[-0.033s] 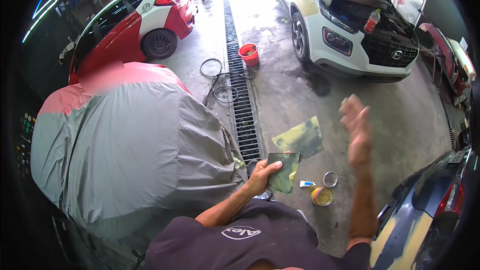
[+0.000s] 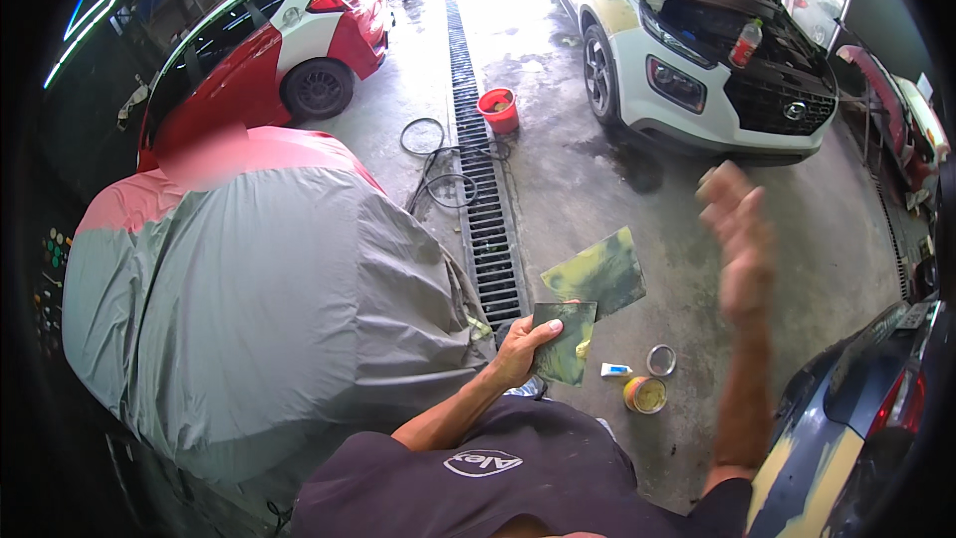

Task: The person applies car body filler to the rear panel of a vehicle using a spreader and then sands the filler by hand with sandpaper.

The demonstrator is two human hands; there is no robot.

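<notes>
My left hand (image 2: 523,347) is closed on a thin dark green putty spreader (image 2: 565,351), its thumb on top. A lump of yellow putty clings to the spreader's right edge. Just beyond, a larger flat sheet (image 2: 599,271) carries yellow-green smears; whether it rests on the floor I cannot tell. Out to the right, my right hand (image 2: 739,239) is raised, blurred by motion, fingers stretched out and holding nothing I can make out. Between my arms, on the floor, are an open tin of yellow putty (image 2: 645,396), its round lid (image 2: 660,360) and a small white-and-blue tube (image 2: 615,370).
A car under a grey cover (image 2: 269,289) fills the left. A drain grate (image 2: 485,209) runs ahead, with a black hose (image 2: 438,179) and red bucket (image 2: 499,112) by it. A white car (image 2: 687,70) with raised hood stands ahead right; a dark car (image 2: 846,408) is close right.
My right hand has swung a little to the right and farther out. The left hand keeps its hold on the spreader, and the view has shifted slightly.
</notes>
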